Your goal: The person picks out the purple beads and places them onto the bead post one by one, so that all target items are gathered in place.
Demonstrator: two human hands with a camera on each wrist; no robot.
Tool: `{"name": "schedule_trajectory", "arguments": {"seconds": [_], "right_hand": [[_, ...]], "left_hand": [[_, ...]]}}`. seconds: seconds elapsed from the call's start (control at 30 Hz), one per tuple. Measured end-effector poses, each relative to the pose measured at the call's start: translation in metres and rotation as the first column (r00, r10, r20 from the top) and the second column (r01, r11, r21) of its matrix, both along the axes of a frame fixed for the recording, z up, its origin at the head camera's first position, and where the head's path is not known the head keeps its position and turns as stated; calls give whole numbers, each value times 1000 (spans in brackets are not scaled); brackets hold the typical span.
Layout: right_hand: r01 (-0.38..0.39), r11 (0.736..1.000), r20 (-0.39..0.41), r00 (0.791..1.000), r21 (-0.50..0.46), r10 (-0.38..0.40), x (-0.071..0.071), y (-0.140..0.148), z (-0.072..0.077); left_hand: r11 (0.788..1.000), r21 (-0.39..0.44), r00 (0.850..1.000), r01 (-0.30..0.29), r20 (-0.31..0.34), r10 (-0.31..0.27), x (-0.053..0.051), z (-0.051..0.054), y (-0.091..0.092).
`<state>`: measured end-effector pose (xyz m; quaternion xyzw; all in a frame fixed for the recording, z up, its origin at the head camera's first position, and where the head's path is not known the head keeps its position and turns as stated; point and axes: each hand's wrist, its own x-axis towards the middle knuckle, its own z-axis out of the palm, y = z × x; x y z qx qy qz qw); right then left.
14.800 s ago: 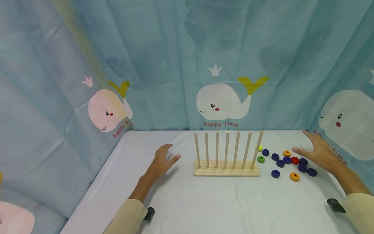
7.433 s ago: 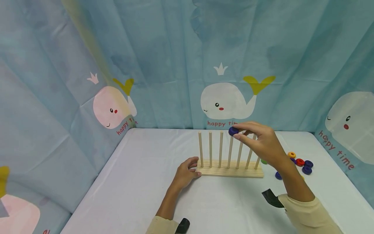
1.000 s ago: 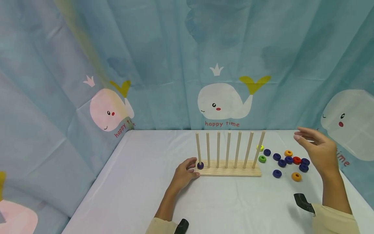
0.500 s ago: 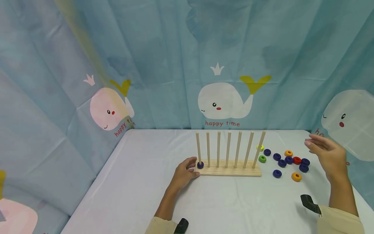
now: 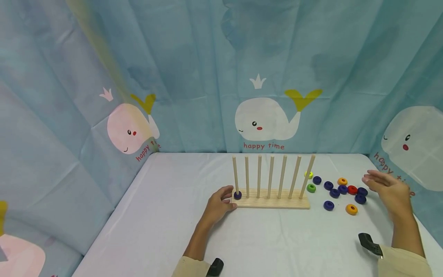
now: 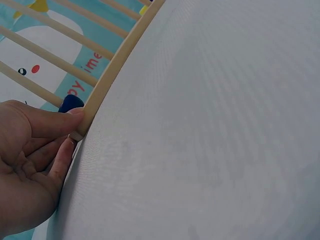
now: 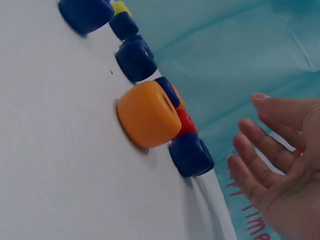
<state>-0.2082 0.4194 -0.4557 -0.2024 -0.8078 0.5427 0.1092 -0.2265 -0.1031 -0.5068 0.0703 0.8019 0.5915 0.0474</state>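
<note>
My left hand pinches the left end of a wooden peg rack between thumb and fingers; the left wrist view shows the thumb at the base's edge. Several upright pegs stand in a row on the base. At the foot of the leftmost peg sits a dark blue bead. My right hand hovers just right of the loose beads, its fingers relaxed and holding nothing. In the right wrist view an orange bead and a blue bead lie nearest to it, apart from the fingers.
Right of the rack lie several more dark blue beads, a red bead, a green bead and a second orange bead. A yellow bead sits behind the last peg. A curtain hangs behind the white table.
Since the earliest frame, my left hand has come to the rack and a blue bead carried by my right hand has gone onto the leftmost peg. Lately my right hand moved right and lower.
</note>
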Motion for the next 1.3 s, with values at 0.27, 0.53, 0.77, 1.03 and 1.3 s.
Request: {"name": "schedule_trajectory", "arguments": {"seconds": [0.27, 0.53, 0.77, 1.03, 1.3], "right_hand": [[-4, 1000, 40, 999, 0, 4, -2, 10, -14], [-57, 993, 126, 991, 107, 44, -6, 18, -28], [-80, 980, 135, 989, 184, 56, -6, 20, -33], [-107, 961, 159, 985, 256, 67, -7, 15, -32], [-132, 972, 163, 981, 196, 100, -9, 17, -34]], "left_hand": [[1000, -2, 1000, 5, -4, -5, -1, 1, -1], [1000, -3, 1000, 3, 0, -3, -1, 0, -1], [1000, 5, 1000, 5, 7, -5, -1, -1, -1], [1000, -3, 1000, 7, 6, -7, -2, -1, -1], [1000, -18, 1000, 0, 8, 0, -2, -1, -1]]}}
